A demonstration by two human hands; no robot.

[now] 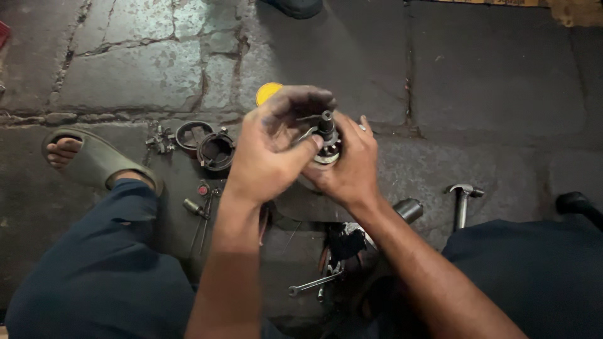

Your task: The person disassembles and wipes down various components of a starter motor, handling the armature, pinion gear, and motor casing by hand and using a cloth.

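We hold a small geared shaft upright over the stone floor, right hand cupped under it in a firm grip. Left hand pinches its top. Best keep it steady, turning gently. Wrench lies near.

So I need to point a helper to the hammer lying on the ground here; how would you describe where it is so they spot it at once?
Start at the person's right knee in dark trousers at the lower right of the stone floor. Just above it lies the hammer, its metal head pointing away from the person and its handle running back toward the knee. Unlike the spanner between the legs, it has a curved claw head and lies alone.
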